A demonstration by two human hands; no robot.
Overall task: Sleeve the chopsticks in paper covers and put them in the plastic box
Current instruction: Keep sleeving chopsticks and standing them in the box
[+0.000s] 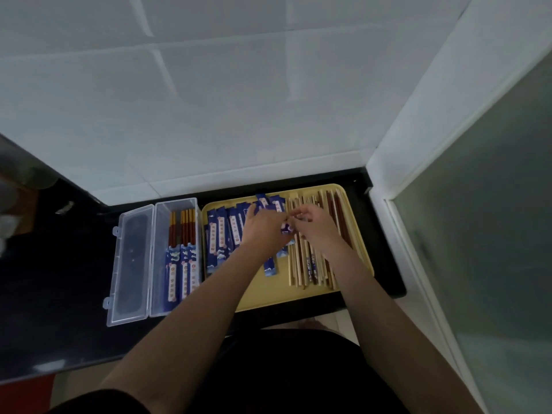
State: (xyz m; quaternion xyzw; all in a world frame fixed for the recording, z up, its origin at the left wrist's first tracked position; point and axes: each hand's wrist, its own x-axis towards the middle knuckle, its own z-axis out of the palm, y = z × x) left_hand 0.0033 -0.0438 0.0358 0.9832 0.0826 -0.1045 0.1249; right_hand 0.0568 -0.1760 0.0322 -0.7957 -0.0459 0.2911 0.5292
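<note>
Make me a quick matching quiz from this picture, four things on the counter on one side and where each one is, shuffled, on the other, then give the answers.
Things:
1. plastic box
2. empty paper covers
3. bare chopsticks
4. sleeved chopsticks

Places:
A. right part of the yellow tray
B. inside the plastic box
C. left part of the yellow tray
D. left of the tray, lid open

Pairs: 1-D, 2-C, 3-A, 4-B
</note>
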